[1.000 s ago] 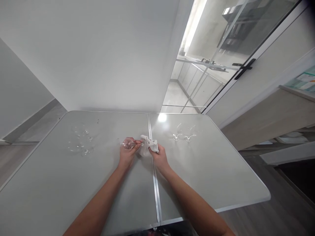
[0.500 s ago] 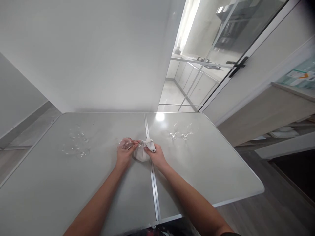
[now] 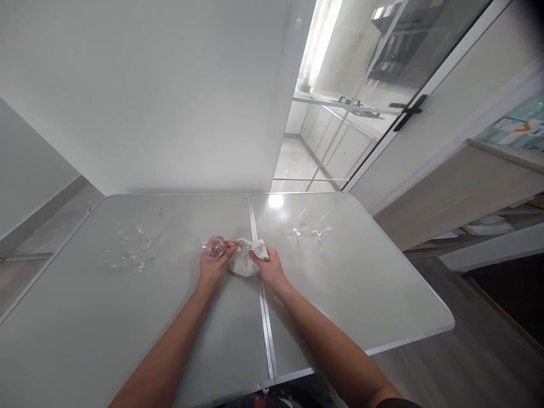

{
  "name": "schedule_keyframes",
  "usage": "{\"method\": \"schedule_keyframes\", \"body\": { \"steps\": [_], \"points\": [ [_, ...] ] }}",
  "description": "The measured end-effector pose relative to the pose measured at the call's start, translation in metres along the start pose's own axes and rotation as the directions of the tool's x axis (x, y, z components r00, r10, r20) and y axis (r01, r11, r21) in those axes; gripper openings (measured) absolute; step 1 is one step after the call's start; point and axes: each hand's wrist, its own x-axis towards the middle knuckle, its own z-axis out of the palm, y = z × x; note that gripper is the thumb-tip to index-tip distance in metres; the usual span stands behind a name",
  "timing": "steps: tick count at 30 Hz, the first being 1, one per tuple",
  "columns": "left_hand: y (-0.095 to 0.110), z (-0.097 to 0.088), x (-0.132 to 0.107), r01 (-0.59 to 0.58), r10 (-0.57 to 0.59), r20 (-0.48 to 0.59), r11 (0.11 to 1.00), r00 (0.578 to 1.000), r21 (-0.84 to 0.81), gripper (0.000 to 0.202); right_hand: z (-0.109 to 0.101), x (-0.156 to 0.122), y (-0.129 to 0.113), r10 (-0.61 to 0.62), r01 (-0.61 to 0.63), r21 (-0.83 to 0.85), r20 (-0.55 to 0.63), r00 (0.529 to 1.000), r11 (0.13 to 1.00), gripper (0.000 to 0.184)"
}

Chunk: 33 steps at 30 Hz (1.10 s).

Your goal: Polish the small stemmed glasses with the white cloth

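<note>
Wine glass [image 3: 216, 247] is tilted sideways, bowl above the left hand [image 3: 211, 265], stem pinched between thumb and fingers; the right hand [image 3: 271, 267] clutches a white cloth [image 3: 245, 265] toward the foot end.

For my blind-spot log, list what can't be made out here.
All in the head view:
Stem of the held glass: mostly covered by the left hand.
Most fingers of the right hand: hidden by the cloth and the hand itself.
Number of glasses on the left: clear, overlapping shapes, too faint.
Left forearm: cut off by bottom edge.
</note>
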Motion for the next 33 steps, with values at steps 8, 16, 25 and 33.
{"method": "schedule_keyframes", "body": {
  "steps": [8,16,25,33],
  "points": [
    [-0.002,-0.003,0.002,-0.005,0.007,-0.065,1.0,0.998,0.024,0.051,-0.009,-0.004,-0.016,-0.106,0.103,0.102,0.025,0.994,0.989,0.023],
    [0.0,0.002,0.0,0.036,-0.036,-0.03,0.999,0.999,0.003,0.051,-0.017,-0.007,-0.034,-0.183,0.178,0.049,0.136,0.974,0.983,0.044],
    [-0.005,0.005,-0.005,0.028,-0.033,0.086,0.997,0.996,0.069,0.056,-0.013,-0.009,-0.035,-0.249,0.257,-0.334,0.067,0.966,0.907,0.021],
    [-0.001,0.005,-0.008,0.006,-0.042,0.268,0.991,0.962,0.136,0.066,-0.009,-0.011,-0.026,-0.244,0.359,-0.432,0.299,0.922,0.827,0.02]
  ]
}}
